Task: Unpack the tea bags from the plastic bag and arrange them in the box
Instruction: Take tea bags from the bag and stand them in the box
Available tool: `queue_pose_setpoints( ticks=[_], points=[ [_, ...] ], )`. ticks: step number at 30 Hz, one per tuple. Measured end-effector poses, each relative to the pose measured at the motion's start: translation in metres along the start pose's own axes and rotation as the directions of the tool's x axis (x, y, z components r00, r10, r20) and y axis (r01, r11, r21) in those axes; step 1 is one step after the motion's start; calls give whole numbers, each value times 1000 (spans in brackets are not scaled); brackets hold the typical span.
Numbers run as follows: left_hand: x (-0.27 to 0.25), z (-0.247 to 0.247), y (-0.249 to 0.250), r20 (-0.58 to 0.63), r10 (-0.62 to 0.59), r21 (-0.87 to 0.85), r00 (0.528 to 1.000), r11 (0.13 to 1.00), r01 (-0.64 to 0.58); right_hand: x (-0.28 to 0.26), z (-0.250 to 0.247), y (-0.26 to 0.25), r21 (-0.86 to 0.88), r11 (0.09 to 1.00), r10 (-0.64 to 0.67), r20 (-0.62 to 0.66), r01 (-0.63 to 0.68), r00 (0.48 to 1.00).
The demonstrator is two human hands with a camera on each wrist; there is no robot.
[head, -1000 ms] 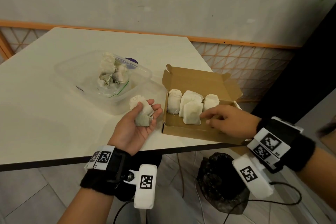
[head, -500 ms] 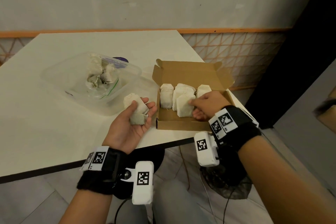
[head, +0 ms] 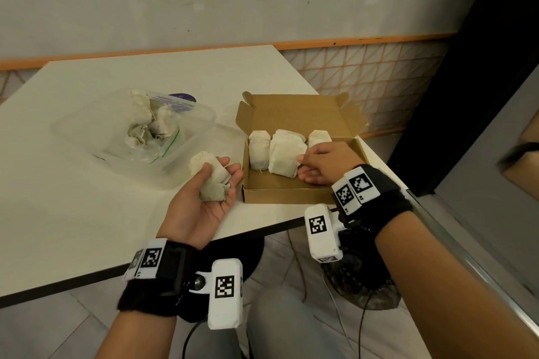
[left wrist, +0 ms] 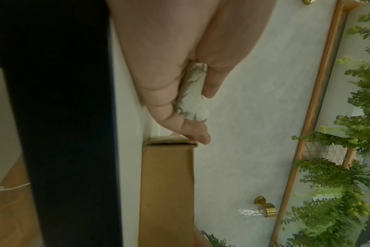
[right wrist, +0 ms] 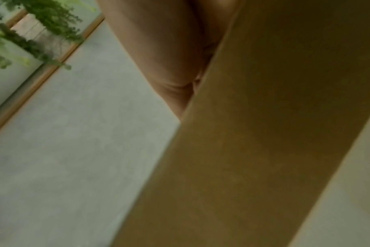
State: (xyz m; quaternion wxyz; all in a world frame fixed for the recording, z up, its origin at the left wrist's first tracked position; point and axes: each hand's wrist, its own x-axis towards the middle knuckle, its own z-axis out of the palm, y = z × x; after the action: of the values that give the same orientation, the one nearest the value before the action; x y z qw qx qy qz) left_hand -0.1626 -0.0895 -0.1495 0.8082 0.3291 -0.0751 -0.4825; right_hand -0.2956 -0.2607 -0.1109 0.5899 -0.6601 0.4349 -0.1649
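The left hand is lying palm up at the near edge of the table, just left of the cardboard box, and its thumb and loosely curled fingers are cupping a small clump of tea bags; how many bags the clump contains cannot be made out. In the left wrist view the same clump is showing only as a crumpled strip between thumb and fingers. The right hand is reaching inside the box with its fingers curled, its fingertips touching the right edge of the large middle tea bag; whether they are pinching it cannot be told, because the knuckles are hiding the contact. At least 3 tea bags are standing in a row against the far wall of the box, and the rightmost one is partly covered by the right hand. The right wrist view is blurred, with the box wall blocking the fingers. The clear plastic bag, holding more tea bags, is lying in a clear tray left of the box.
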Motion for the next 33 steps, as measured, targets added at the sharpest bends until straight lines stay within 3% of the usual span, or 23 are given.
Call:
queue_pose_setpoints(
  ticks=[4,10,24,30,32,33],
  points=[
    [0,0,0,-5,-5,2,1000,1000,5,4,6,2,-105,994,7,-47,-12,999],
    [0,-2,0,3,-13,-4,1000,1000,13,11,11,6,-381,923,-83,-63,53,995],
    [0,-2,0,8,-19,-19,1000,1000,19,13,6,8,-470,877,-162,-92,101,982],
    [-2,-1,1,-6,-41,-39,999,998,41,11,1,7,-343,933,-183,-198,107,963],
    [-6,-8,7,-23,-22,-102,999,995,19,3,-1,-4,-329,929,-227,-144,170,963],
    [-11,-21,18,-60,40,-144,997,988,-48,2,10,-19,-347,910,-260,-56,226,964]
  ],
)
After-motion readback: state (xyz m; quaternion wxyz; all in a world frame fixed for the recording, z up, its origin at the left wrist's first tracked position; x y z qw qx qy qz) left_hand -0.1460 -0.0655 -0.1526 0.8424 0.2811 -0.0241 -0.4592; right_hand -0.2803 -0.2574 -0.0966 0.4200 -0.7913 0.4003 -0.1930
